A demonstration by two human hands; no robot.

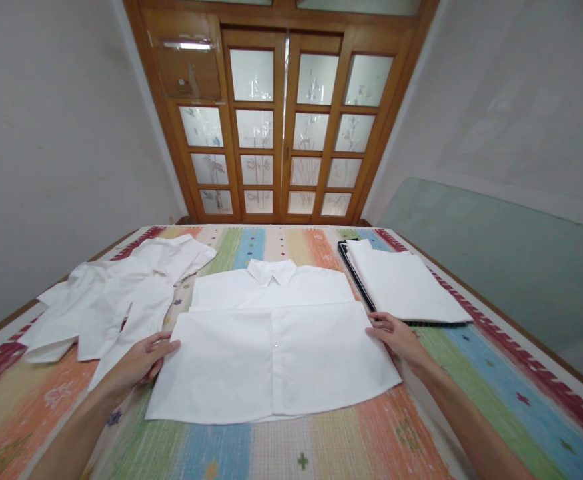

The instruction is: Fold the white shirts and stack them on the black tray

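A white collared shirt (271, 360) lies in front of me, its collar (271, 267) pointing away from me. A crosswise fold runs below the shoulders, and the button placket shows on the nearer panel. At the panel's left edge, my left hand (154, 353) grips the cloth between thumb and fingers. Opposite it, my right hand (391, 337) holds the right edge near the fold, its fingers partly over the cloth. The undersides of both grips are hidden.
Crumpled white shirts (121, 293) lie at the left. Folded white cloth (406, 283) rests on a dark item (351, 267) at the right. Everything is on a striped, patterned cloth (221, 453). Walls flank both sides, and wooden glass-paned doors (281, 133) stand beyond the far edge.
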